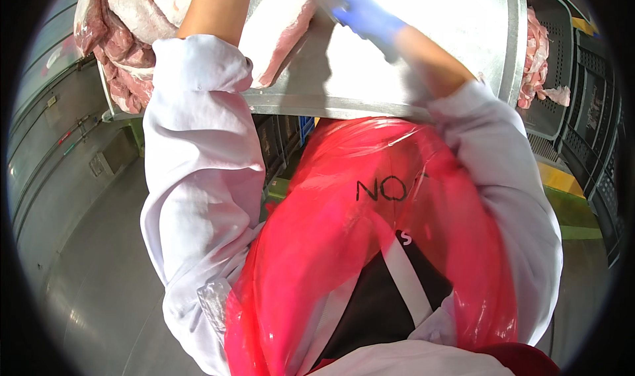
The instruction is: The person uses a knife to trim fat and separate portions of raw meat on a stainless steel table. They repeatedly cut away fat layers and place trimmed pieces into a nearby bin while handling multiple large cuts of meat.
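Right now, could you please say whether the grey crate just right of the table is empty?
The grey crate is not empty: meat pieces show inside it; how full it is, I cannot tell.

Two meat heaps [126,39] [533,58], one meat slab [281,29], two sleeves [202,158] [506,154], one apron [327,224] show.

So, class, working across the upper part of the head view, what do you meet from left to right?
Meat heap, bare left forearm, pale meat slab, blue-gloved right hand, meat trimmings, far-right black crates.
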The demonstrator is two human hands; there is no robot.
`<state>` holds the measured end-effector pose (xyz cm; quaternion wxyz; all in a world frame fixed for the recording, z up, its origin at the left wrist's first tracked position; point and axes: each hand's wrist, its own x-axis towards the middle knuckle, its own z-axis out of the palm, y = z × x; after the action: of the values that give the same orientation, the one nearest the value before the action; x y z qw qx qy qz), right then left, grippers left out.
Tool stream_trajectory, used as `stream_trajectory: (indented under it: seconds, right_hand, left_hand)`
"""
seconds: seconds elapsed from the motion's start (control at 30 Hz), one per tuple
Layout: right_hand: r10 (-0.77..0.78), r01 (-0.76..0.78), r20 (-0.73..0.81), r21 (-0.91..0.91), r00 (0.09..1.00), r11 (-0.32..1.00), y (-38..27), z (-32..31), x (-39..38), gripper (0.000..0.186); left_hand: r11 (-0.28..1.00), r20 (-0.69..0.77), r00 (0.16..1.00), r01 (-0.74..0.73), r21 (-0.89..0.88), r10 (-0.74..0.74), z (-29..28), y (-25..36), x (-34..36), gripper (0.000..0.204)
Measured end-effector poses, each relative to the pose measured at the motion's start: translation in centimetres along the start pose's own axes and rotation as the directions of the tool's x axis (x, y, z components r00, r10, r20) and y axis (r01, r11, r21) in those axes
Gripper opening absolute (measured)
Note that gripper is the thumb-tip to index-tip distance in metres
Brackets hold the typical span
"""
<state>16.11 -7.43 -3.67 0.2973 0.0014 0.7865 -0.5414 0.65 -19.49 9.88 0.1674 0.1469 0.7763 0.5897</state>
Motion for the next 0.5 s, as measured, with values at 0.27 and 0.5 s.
stream_trajectory:
  seconds: [0.27, 0.5]
  right_hand:
    - [0.100, -0.100, 0.017, -0.024, 0.995, 0.995, -2.4, 2.1, -0.8, 0.065]
    - [-0.124, 0.125, 0.015, -0.050, 0.992, 0.991, 3.1, 6.1, -1.7, 0.066]
  left_hand:
    - [0.998, 0.023, 0.998, -0.058, -0.014, 0.058, -1.2, 3.4, -2.2, 0.014]
    - [0.983, 0.070, 0.993, -0.086, -0.160, 0.098, -5.1, 4.2, -3.7, 0.016]
